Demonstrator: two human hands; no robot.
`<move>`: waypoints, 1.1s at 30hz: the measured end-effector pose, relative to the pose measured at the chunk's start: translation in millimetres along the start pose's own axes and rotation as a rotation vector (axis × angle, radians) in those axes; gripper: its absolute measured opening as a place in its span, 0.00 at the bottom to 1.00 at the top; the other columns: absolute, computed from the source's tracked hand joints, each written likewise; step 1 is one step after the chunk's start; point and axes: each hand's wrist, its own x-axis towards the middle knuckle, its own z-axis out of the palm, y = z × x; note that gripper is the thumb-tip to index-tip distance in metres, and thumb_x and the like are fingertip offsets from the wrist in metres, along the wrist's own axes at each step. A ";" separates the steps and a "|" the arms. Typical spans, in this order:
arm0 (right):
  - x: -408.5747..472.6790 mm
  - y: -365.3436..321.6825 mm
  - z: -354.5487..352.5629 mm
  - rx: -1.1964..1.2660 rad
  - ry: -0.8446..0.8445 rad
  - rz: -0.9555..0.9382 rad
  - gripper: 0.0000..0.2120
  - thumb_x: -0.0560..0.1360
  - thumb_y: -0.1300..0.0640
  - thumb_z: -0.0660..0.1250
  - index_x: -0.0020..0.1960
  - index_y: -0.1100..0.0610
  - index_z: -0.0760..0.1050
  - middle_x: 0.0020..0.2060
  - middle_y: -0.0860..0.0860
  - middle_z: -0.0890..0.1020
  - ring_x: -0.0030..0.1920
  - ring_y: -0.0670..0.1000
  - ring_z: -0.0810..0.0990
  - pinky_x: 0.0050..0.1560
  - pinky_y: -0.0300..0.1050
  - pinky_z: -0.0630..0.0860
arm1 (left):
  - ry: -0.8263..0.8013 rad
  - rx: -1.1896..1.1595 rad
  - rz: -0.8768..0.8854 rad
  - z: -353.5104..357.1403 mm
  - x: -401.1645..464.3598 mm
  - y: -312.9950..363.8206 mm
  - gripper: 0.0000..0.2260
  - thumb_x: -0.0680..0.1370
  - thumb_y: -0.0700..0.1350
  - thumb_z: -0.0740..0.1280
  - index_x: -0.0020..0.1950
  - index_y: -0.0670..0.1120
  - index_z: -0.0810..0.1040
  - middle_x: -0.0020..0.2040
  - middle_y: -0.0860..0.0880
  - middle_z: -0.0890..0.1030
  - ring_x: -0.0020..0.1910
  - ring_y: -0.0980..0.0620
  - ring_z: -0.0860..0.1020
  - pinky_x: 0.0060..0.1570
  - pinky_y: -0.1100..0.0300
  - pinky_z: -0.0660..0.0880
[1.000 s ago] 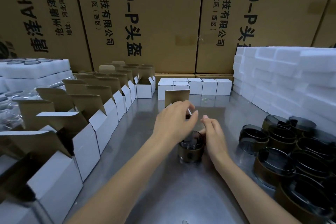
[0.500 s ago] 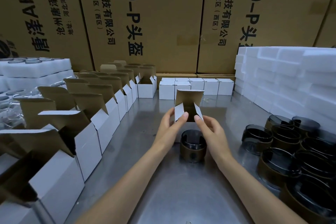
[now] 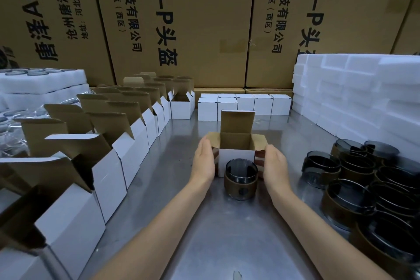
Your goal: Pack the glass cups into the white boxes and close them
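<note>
A small white box (image 3: 236, 157) stands open on the metal table (image 3: 216, 234), lid flap up and side flaps spread. My left hand (image 3: 203, 161) lies flat against its left side and my right hand (image 3: 276, 166) against its right side, fingers fairly straight. One dark glass cup with a brown sleeve (image 3: 241, 179) stands upright just in front of the box, between my wrists, touched by neither hand. The inside of the box looks empty.
Several more sleeved cups (image 3: 363, 177) crowd the right side. Rows of open white boxes (image 3: 118, 150) line the left. Closed white boxes (image 3: 245, 103) sit at the back. White foam blocks (image 3: 352, 93) are stacked at right, foam trays (image 3: 41, 84) at far left, big cartons (image 3: 193, 18) behind.
The box was raised in my fingertips with its flaps being spread; now it stands on the table behind the cup and both hands have dropped to its sides.
</note>
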 end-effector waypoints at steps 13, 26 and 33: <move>-15.9 -12.5 -4.7 -0.001 0.110 -0.286 0.08 0.80 0.50 0.56 0.50 0.52 0.71 0.48 0.51 0.77 0.49 0.43 0.74 0.49 0.30 0.69 | -0.201 -0.164 0.022 -10.5 7.4 1.2 0.44 0.62 0.56 0.73 0.76 0.56 0.59 0.72 0.48 0.69 0.70 0.48 0.68 0.73 0.47 0.61; -54.8 -25.2 -4.9 -0.777 -0.191 -0.994 0.09 0.68 0.51 0.60 0.31 0.55 0.70 0.29 0.44 0.73 0.37 0.51 0.71 0.46 0.43 0.60 | -0.335 0.062 0.106 -10.8 5.8 -3.1 0.47 0.65 0.48 0.72 0.78 0.53 0.50 0.74 0.48 0.66 0.73 0.48 0.65 0.72 0.46 0.63; -48.9 -51.3 5.2 -0.466 0.100 -0.940 0.10 0.76 0.53 0.58 0.38 0.54 0.73 0.34 0.42 0.71 0.40 0.42 0.64 0.45 0.42 0.57 | -0.261 -0.234 0.018 -12.4 11.4 3.6 0.36 0.75 0.41 0.64 0.79 0.48 0.49 0.69 0.39 0.73 0.70 0.40 0.69 0.73 0.44 0.58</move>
